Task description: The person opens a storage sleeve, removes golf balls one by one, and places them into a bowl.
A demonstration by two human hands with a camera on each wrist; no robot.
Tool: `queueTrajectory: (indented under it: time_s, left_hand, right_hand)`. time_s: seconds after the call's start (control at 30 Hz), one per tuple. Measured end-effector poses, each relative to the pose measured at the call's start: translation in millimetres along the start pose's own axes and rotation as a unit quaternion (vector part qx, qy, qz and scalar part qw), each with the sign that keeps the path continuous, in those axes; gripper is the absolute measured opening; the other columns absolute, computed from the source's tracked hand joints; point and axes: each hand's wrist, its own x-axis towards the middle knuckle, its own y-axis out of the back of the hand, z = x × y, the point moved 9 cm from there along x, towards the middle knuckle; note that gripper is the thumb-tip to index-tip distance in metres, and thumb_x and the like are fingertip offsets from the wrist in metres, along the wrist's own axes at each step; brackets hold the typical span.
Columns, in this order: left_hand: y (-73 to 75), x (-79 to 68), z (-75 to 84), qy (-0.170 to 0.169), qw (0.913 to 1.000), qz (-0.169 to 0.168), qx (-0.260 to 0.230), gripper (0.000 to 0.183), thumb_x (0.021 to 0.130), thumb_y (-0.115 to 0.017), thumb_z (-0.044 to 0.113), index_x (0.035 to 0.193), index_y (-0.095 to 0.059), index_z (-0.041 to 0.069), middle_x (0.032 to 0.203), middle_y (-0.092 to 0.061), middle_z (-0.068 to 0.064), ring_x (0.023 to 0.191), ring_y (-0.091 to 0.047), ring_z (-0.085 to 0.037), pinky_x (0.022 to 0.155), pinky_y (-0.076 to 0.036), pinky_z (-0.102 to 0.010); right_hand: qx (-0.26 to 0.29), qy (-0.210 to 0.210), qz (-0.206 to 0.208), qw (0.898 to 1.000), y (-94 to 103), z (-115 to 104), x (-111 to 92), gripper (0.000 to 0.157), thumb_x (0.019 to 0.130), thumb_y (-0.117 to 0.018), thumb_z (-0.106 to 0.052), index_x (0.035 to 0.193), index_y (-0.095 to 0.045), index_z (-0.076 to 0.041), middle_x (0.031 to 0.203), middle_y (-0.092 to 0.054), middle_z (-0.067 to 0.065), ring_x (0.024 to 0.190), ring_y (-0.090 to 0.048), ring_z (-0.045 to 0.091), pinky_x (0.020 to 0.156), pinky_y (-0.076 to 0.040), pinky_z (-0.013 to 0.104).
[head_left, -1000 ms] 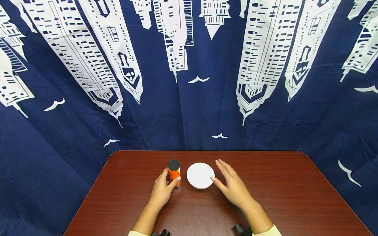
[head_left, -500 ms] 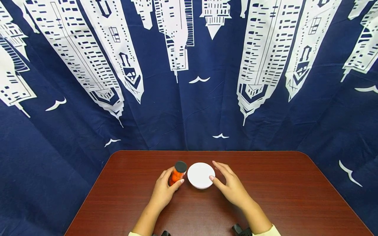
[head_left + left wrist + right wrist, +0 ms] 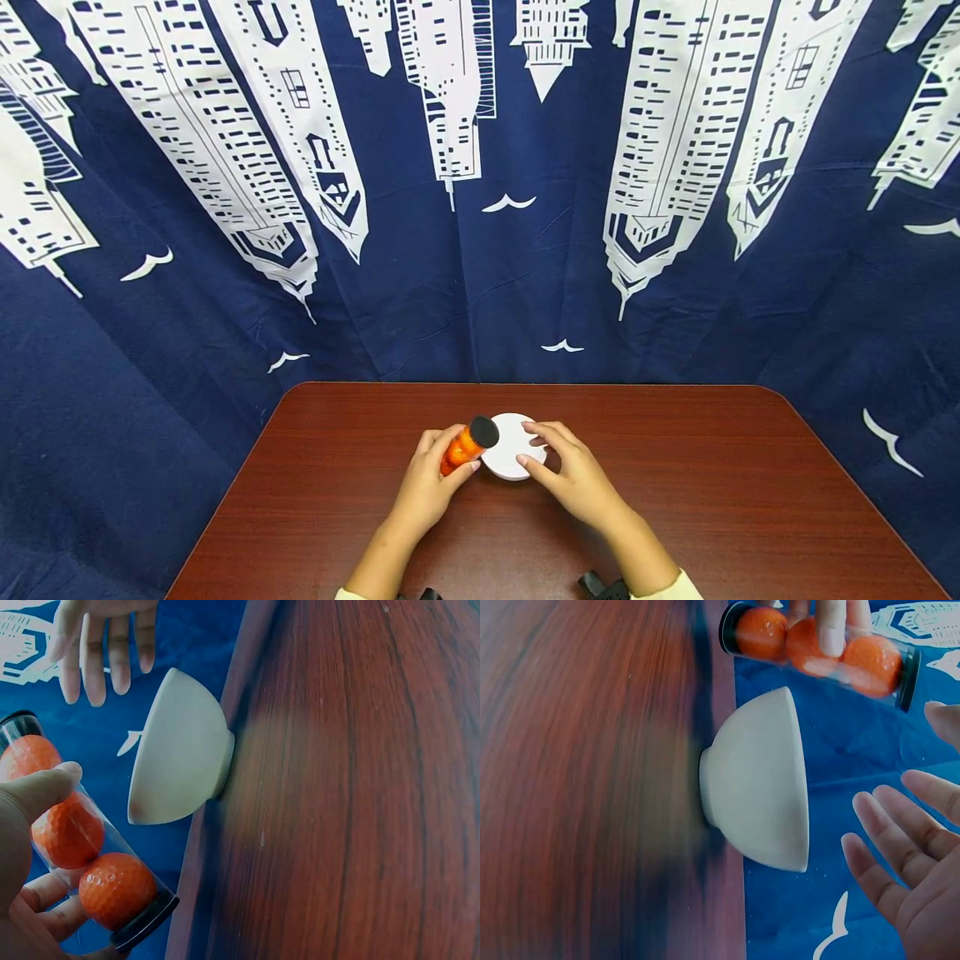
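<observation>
Left hand [image 3: 423, 483] is gripping the clear ball tube [image 3: 465, 448], thumb pressing one side, fingers curling round the other. Tube is carrying three orange golf balls [image 3: 71, 836] in a row, with an upper black cap [image 3: 483, 432] and a lower black cap [image 3: 148, 922] closing its ends. It's hanging just left of the white bowl [image 3: 510, 452], seemingly clear of the tabletop [image 3: 697, 483]; wrist views are showing a gap between tube and bowl. Right hand [image 3: 572, 477] is hovering at the bowl's right side, fingers loose and apart, holding nothing.

Handling, my read: smooth plastic is probably inviting slip, so I'd be keeping thumb and fingers opposed near mid-tube, turning the wrist slowly and steering the upper end clear of the rim. Right hand is sitting well for steadying the bowl.

Orientation: long axis is slanting, neither upright nor flat. Top end is pointing up and right, leaning toward the bowl; bottom end is sitting lower and left. Bowl is standing upright, mouth facing up.
</observation>
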Motion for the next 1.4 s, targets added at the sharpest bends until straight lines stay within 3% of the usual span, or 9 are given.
queueTrajectory:
  time_s: [0.23,0.5,0.83,1.07,1.27,1.4]
  left_hand:
    - [-1.3,-0.7,3.6,-0.006,0.9998,0.01,0.014,0.053,0.087,-0.081,0.026,0.135,-0.06,0.029,0.118,-0.055,-0.002,0.1,-0.059,-0.018,0.087,-0.05,-0.036]
    - [-1.4,-2.2,9.7,-0.028,0.9985,0.03,0.037,0.051,0.084,-0.083,0.023,0.132,-0.064,0.025,0.115,-0.054,-0.004,0.103,-0.06,-0.02,0.089,-0.051,-0.041]
    - [-3.4,-6.3,18.0,-0.06,0.9955,0.034,0.065,0.051,0.079,-0.088,0.022,0.127,-0.07,0.023,0.112,-0.057,0.0,0.098,-0.061,-0.015,0.084,-0.051,-0.037]
    - [-6.9,-7.5,14.3,-0.045,0.996,0.007,0.076,0.049,0.079,-0.087,0.026,0.125,-0.07,0.027,0.115,-0.059,0.0,0.106,-0.06,-0.02,0.086,-0.045,-0.042]
    - [-9.2,-7.6,15.2,-0.05,0.9964,-0.011,0.067,0.05,0.078,-0.087,0.024,0.125,-0.07,0.026,0.116,-0.06,0.001,0.109,-0.06,-0.019,0.091,-0.052,-0.042]
    - [-10.4,-6.9,17.7,-0.058,0.9964,-0.021,0.059,0.05,0.079,-0.087,0.022,0.125,-0.07,0.026,0.116,-0.06,0.003,0.108,-0.061,-0.016,0.092,-0.053,-0.039]
  right_hand:
    - [0.01,0.025,-0.006,1.0,-7.4,-9,3,0.05,0.091,-0.076,-0.032,0.137,-0.061,-0.019,0.124,-0.066,0.005,0.099,-0.069,0.017,0.078,-0.057,0.03]
    - [0.006,0.05,-0.009,0.999,-16.2,-20,7,0.053,0.091,-0.077,-0.028,0.138,-0.06,-0.012,0.12,-0.064,0.002,0.095,-0.067,0.018,0.074,-0.058,0.03]
    - [0.015,0.094,0.015,0.995,-19.5,-29,6,0.045,0.092,-0.076,-0.022,0.134,-0.064,-0.012,0.116,-0.065,-0.004,0.085,-0.062,0.014,0.066,-0.056,0.028]
    - [0.026,0.092,0.004,0.995,-21.3,-27,4,0.041,0.089,-0.079,-0.019,0.127,-0.065,-0.016,0.105,-0.064,-0.002,0.073,-0.062,0.009,0.061,-0.055,0.023]
    - [0.022,0.086,-0.01,0.996,-18.2,-28,4,0.039,0.086,-0.081,-0.016,0.122,-0.068,-0.009,0.099,-0.066,-0.002,0.07,-0.061,0.006,0.059,-0.055,0.022]
    - [0.036,0.083,-0.011,0.996,-13.8,-28,5,0.038,0.084,-0.082,-0.013,0.119,-0.069,-0.011,0.101,-0.069,-0.002,0.073,-0.064,0.008,0.062,-0.057,0.024]
